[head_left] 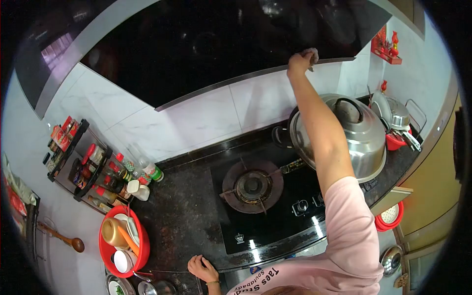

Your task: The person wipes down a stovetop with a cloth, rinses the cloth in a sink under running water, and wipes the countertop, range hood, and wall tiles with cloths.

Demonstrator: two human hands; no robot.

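Observation:
My right hand (301,63) is raised at the lower edge of the black range hood (221,44), its fingers closed on a crumpled greyish cloth (311,55). That arm passes over the large steel pot (366,142) with its domed lid. Down at the counter's front edge, my left hand (202,268) rests on the black countertop (172,216) with its fingers slightly bent and apart, holding nothing. Between the hands lies the black glass gas stove (275,231), its round burner (252,187) uncovered.
A red basin (142,255) of dishes stands left, below a spice rack (81,191) and bottles (153,169). Metal pans (157,287) sit at the front left. Lids and a red basket (395,142) are right of the pot. A red shelf (387,56) hangs on the right wall.

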